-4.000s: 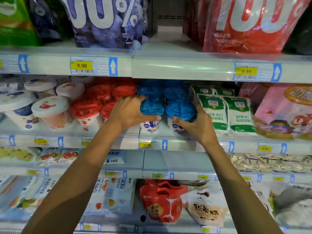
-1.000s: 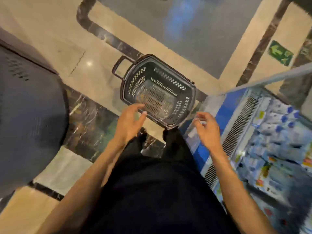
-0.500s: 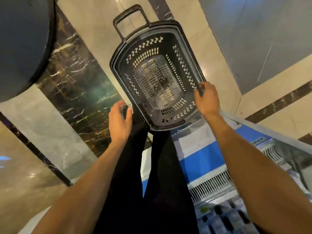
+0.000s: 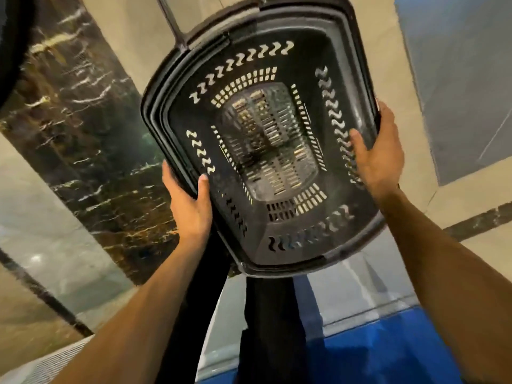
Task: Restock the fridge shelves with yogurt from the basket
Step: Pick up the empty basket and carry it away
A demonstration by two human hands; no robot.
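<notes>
As L hand (image 4: 191,206), R hand (image 4: 379,159) grip, basket (image 4: 302,67) aloft.

This looks like a shop, most likely a supermarket aisle. The plainest sign is the black plastic shopping basket (image 4: 356,79), with slotted walls, a perforated bottom and a long carrying handle (image 4: 169,19). Below it lies a polished stone floor (image 4: 388,51) of the kind laid in retail halls: beige slabs, a broad band of dark veined marble (image 4: 91,134) and a grey panel (image 4: 457,79), all glossy with reflected light. At lower right runs a blue cabinet (image 4: 401,345) edged with a pale transparent strip, like the front of a display chiller. A slatted vent grille (image 4: 41,364) shows at lower left.
</notes>
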